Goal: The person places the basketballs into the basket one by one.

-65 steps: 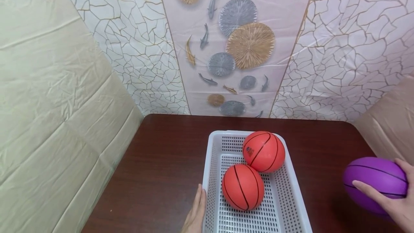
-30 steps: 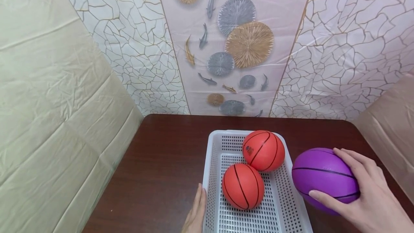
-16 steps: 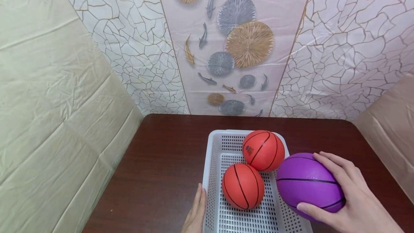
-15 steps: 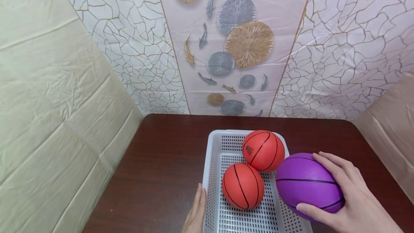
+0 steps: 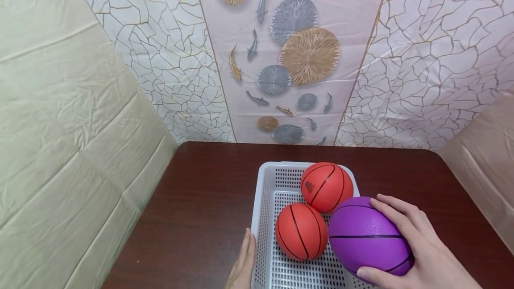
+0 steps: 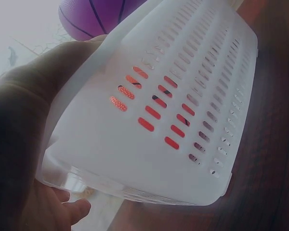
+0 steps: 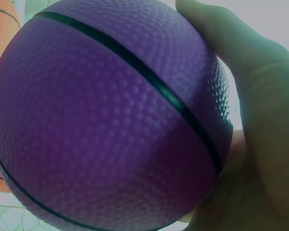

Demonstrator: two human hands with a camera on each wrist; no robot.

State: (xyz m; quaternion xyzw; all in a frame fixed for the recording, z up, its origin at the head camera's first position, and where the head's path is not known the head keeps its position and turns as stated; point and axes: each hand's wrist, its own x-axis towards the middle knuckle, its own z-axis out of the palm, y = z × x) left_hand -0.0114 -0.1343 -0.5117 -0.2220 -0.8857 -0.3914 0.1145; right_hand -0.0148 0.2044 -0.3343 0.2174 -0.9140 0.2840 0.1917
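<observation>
My right hand (image 5: 413, 244) grips a purple basketball (image 5: 367, 237), fingers over its far right side and thumb on the near side. The ball hangs over the right side of a white plastic basket (image 5: 261, 200), hiding part of that rim. In the right wrist view the purple ball (image 7: 106, 115) fills most of the picture. At the basket's left side my left hand (image 5: 243, 260) holds the rim. The left wrist view shows that hand (image 6: 43, 96) with its thumb along the rim and fingertips lower down. Two red basketballs (image 5: 301, 232) (image 5: 327, 187) sit inside the basket.
The basket stands on a dark brown table (image 5: 201, 208). Behind it rises a patterned wall covering (image 5: 289, 57) with fish and round leaf shapes. Quilted pale panels (image 5: 80, 146) flank the table at left and right.
My right hand has carried the purple basketball left from the table's right side, then slightly nearer and over the basket. My left hand, the basket and the red basketballs have stayed in place.
</observation>
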